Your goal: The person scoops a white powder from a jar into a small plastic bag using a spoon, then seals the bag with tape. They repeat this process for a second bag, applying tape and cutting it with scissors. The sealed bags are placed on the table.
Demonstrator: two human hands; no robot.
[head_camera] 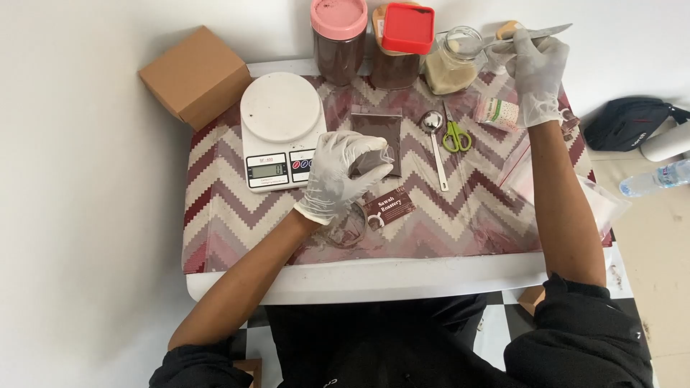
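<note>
Left hand (338,174) in a white glove is clamped on a small pouch of brown powder (376,136), beside the scale (282,129). Right hand (535,68) grips a knife (535,31) (blade past the open glass jar (454,59)). Scissors (453,135) and spoon (434,140) lie between the hands. Likely a pouch-handling step.

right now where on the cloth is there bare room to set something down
Bare cloth lies along the front edge of the table, below the scale left of the left hand, and between the small card and the right forearm. The back row of jars and the scissors by the spoon is crowded.
</note>
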